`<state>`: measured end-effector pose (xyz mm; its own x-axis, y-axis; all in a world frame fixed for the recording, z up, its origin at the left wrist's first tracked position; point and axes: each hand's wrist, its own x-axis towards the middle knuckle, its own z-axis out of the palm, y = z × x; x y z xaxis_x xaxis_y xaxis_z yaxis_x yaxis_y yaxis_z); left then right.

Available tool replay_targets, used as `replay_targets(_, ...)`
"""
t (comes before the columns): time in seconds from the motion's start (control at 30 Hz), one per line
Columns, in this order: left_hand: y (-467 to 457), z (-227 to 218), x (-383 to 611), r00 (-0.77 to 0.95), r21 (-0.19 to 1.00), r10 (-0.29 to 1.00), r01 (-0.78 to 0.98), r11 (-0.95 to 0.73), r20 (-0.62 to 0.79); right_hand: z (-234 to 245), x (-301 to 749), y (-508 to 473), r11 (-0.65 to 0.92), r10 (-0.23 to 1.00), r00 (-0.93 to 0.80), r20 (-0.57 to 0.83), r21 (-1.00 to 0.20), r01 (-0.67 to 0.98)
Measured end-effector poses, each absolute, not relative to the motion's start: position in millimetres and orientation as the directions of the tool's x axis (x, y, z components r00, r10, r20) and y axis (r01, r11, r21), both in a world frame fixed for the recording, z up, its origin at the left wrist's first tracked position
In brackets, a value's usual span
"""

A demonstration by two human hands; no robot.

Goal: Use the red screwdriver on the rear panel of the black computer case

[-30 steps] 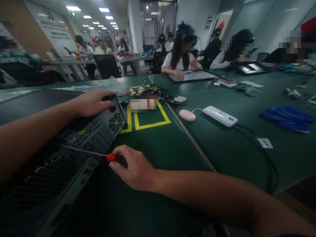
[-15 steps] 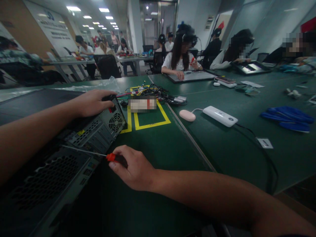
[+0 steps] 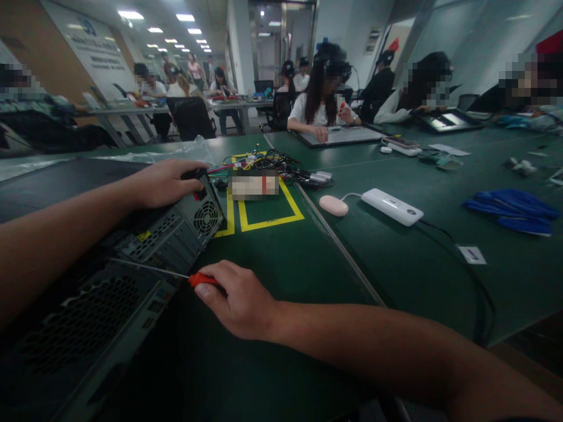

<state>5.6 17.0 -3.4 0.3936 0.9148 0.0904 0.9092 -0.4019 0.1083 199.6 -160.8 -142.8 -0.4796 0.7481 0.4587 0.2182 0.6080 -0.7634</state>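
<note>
A black desktop computer case (image 3: 101,293) lies on its side on the green table (image 3: 290,258), its rear panel with fan grille facing me. My left hand (image 3: 167,183) rests closed over the case's far top corner, pressing on it. My right hand (image 3: 237,299) grips the red and black handle of a screwdriver (image 3: 176,274). Its thin metal shaft runs left to the case's rear panel, where the tip meets the metal.
A yellow taped rectangle (image 3: 268,220) holds a tangle of cables (image 3: 277,164). A white power strip (image 3: 391,206) and a pink mouse (image 3: 333,205) lie to the right, with blue gloves (image 3: 514,210) beyond. Several people sit working at the far tables.
My right hand's fingers have shifted slightly on the screwdriver handle. My left hand and the case have stayed put.
</note>
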Motion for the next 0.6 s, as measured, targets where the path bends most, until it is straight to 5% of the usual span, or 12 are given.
replay_targets(0.6, 18.3, -2.9, 3.7, 0.4, 0.102, 0.913, 0.908, -0.407, 0.082, -141.2, 199.6, -161.3, 0.567, 0.774, -0.469, 0.425, -0.795, 0.214)
